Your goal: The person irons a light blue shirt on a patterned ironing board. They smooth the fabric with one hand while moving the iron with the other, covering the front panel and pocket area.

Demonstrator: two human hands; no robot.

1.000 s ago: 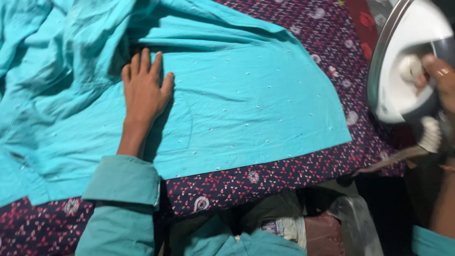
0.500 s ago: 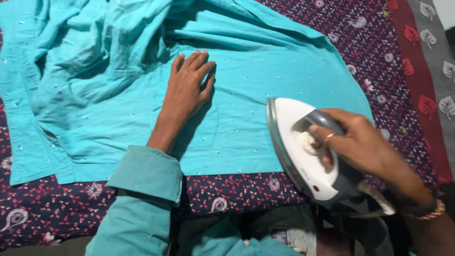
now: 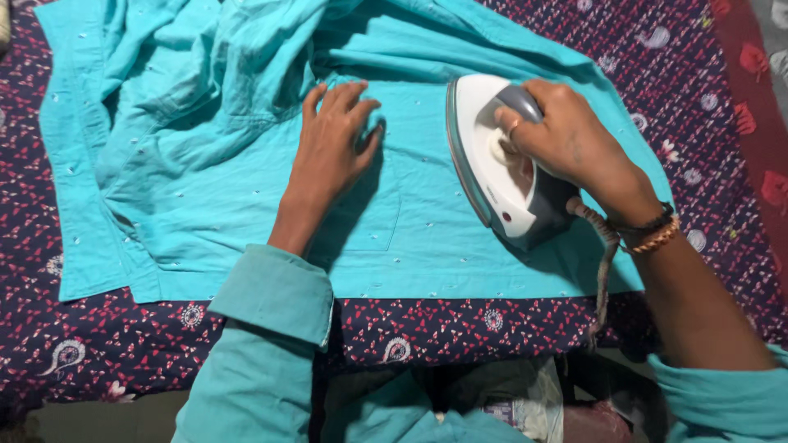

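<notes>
Up close, the left hand (image 3: pixel 332 139) lies flat on the shirt (image 3: pixel 246 164) at centre frame, fingers loosely apart and pressing the cloth. Just right of it, the right hand (image 3: pixel 566 143) has its fingers clamped round the grey handle of the iron (image 3: pixel 492 164), which sits on the shirt's smooth panel. Its cord (image 3: pixel 606 271) trails toward the lower right, over the patterned sheet (image 3: pixel 460 316).

A dark floral-printed cloth (image 3: pixel 460 320) covers the work surface.
</notes>
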